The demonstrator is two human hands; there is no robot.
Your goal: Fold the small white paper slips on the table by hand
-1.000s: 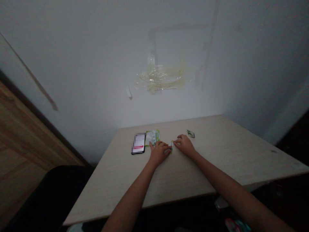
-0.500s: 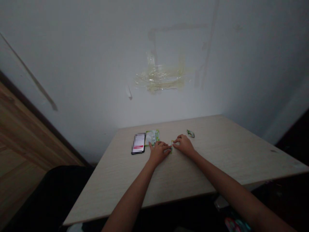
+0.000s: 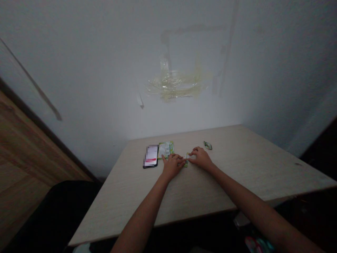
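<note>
A small green-and-white piece of thin wrapper (image 3: 186, 163) lies on the table between my two hands, partly covered by fingers. My left hand (image 3: 172, 166) has its thumb and forefinger closed at the piece's left edge, while its outer fingers spread toward a larger green printed packet (image 3: 165, 149). From the other side, the fingertips of my right hand (image 3: 201, 157) pinch the piece's upper right part. Both hands rest low over the tabletop, with fingertips almost meeting. What exactly the piece is stays too small to tell.
A phone (image 3: 151, 156) with a lit screen lies left of the packet. A crumpled green scrap (image 3: 207, 145) sits beyond my right hand. The pale wooden table (image 3: 126, 196) meets a wall (image 3: 105, 88) at the back, where clear tape (image 3: 173, 84) is stuck.
Both hands stay nearly in place. Their fingers shift slightly at the small piece, and a little more of its green lower part shows.
</note>
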